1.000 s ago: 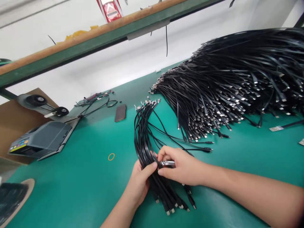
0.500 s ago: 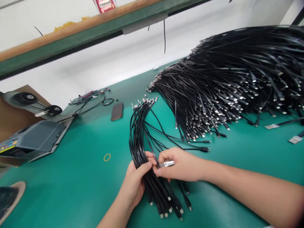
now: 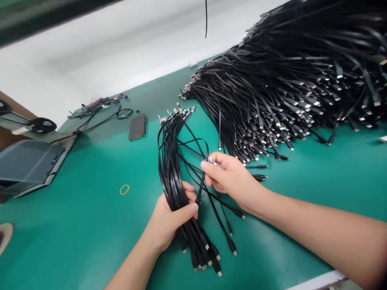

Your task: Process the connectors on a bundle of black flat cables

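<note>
My left hand (image 3: 169, 219) is wrapped round a bundle of flat black USB cables (image 3: 169, 161). Its thumb presses near the plug of one single cable (image 3: 202, 184) at the bundle's right side. That same cable runs up to my right hand (image 3: 231, 175), whose thumb and fingers are pinched on it. Small silvery metal parts show at the right fingertips, partly hidden. Plugs at the bundle's lower end fan out below my left hand, and more connector ends lie at its far end. A few loose cables (image 3: 216, 213) pass beneath my right hand.
A large heap of black cables (image 3: 272, 88) fills the back right of the green table (image 3: 81, 225). A yellow rubber band (image 3: 124, 189) lies left of the bundle. Behind it are a dark, pixelated rectangle (image 3: 138, 127) and tangled wires (image 3: 102, 106). A grey machine (image 3: 30, 163) stands at left.
My right hand has moved up and away from my left, with the cable stretched between them. My left hand keeps the bundle. The camera has tilted down, so the shelf mostly left view.
</note>
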Demonstrator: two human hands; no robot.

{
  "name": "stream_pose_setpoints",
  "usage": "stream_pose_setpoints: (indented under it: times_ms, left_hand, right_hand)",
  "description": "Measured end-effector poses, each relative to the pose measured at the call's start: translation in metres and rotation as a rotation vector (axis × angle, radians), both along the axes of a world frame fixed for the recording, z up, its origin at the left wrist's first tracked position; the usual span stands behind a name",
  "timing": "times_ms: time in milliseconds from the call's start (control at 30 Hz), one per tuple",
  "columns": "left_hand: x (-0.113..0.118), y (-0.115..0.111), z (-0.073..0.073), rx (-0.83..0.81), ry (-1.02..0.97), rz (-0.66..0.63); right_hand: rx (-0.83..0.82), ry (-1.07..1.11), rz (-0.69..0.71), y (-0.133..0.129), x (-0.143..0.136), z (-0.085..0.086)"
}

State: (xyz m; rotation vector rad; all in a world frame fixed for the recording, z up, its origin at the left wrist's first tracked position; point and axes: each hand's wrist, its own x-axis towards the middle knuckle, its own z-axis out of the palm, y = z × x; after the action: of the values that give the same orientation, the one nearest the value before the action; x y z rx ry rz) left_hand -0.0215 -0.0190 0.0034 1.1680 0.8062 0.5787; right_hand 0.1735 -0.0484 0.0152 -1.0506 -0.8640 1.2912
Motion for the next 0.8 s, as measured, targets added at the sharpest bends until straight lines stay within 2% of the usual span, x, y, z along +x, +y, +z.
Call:
stream_pose_setpoints:
  times_ms: [133,300,367,500,567,633,800]
  left_hand:
    - [0.000,-0.001,0.000,0.005,0.023,0.022]
    - [0.001,-0.003,0.004,-0.024,0.002,0.024]
    - [0.002,-0.003,0.007,-0.054,-0.032,0.030]
    - [0.002,-0.003,0.009,-0.127,-0.077,0.071]
    - [0.001,-0.002,0.008,-0.153,-0.060,0.083]
    - [0.000,-0.002,0.007,-0.164,-0.054,0.090]
    - [0.002,-0.003,0.008,-0.149,-0.097,0.146]
  right_hand:
    - [0.051,0.053,0.033,-0.002,-0.001,0.002]
    - [0.020,0.037,0.051,-0.003,-0.002,0.001]
    - [0.018,-0.026,-0.055,-0.002,-0.001,0.002]
    - [0.088,-0.149,-0.429,-0.002,0.005,0.009]
    - [0.126,-0.242,-0.473,-0.005,0.006,0.013]
    - [0.159,-0.387,-0.360,-0.008,0.004,0.015]
    - [0.158,-0.626,0.160,-0.018,-0.008,0.007]
